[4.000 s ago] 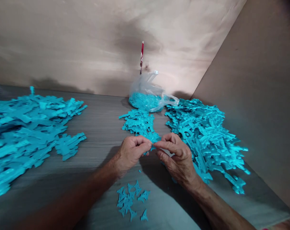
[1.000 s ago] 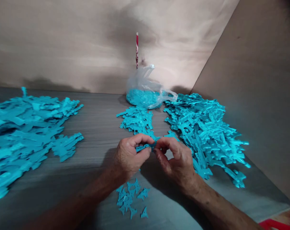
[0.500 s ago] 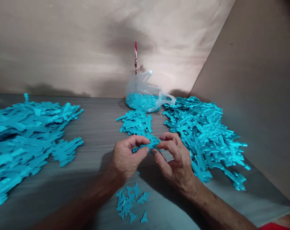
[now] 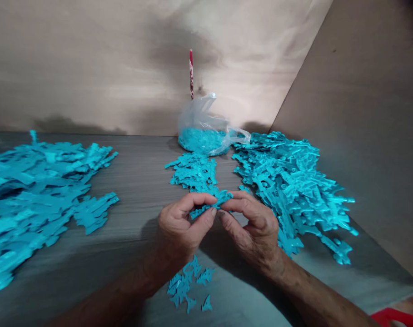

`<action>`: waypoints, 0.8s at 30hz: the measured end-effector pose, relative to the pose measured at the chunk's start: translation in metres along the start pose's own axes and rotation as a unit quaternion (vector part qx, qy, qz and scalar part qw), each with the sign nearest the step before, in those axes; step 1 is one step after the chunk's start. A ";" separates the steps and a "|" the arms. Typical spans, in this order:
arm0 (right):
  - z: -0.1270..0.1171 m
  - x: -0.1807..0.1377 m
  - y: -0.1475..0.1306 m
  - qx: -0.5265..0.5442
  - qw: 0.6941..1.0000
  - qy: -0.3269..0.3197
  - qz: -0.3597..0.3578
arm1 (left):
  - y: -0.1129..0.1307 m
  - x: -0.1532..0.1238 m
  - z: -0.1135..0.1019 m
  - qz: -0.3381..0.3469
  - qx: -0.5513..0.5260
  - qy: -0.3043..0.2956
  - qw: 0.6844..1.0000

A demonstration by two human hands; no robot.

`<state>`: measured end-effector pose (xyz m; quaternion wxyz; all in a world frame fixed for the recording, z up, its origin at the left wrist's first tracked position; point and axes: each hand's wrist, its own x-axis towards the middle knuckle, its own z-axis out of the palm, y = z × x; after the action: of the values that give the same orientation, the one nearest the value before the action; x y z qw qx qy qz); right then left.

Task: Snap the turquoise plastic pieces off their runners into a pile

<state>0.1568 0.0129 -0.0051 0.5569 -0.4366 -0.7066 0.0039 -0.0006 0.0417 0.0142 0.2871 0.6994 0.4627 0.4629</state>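
Between my two hands is a small turquoise plastic piece [image 4: 223, 198], partly hidden by the fingers. My left hand [image 4: 189, 222] pinches its near left side between thumb and forefinger. From the other side my right hand [image 4: 252, 222] closes on it, thumb and fingertips together. Just beyond the hands lies a small heap of flat turquoise plastic pieces [image 4: 194, 170]. Below the wrists, several smaller pointed turquoise pieces [image 4: 181, 286] are scattered on the table, one a little apart.
A large pile of flat turquoise parts [image 4: 39, 190] covers the left side of the table [image 4: 134, 172]. Another big pile [image 4: 288, 181] stands at the right. A clear plastic bag [image 4: 206, 125] holding turquoise pieces sits at the back, near a red patterned stick [image 4: 191, 75].
My right fingers, parted around the piece before, have closed in on it. The piece is now tilted up a little, and the hands are closer together.
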 end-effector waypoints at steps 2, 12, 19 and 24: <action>-0.001 0.001 -0.002 0.009 1.000 0.006 0.010 | 0.001 -0.002 0.000 0.016 0.003 0.008 1.000; -0.005 0.003 -0.003 0.034 0.999 -0.004 0.027 | -0.003 -0.003 0.001 0.063 -0.014 0.010 0.998; -0.005 -0.001 -0.005 0.034 0.996 -0.003 0.082 | -0.002 -0.005 0.001 0.071 -0.007 0.010 0.997; 0.001 -0.011 -0.002 0.080 0.984 0.031 0.156 | -0.002 -0.005 0.001 0.084 0.014 0.018 0.996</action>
<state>0.1547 0.0051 -0.0129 0.6045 -0.4958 -0.6091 0.1337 -0.0015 0.0375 0.0103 0.2290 0.7310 0.4139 0.4918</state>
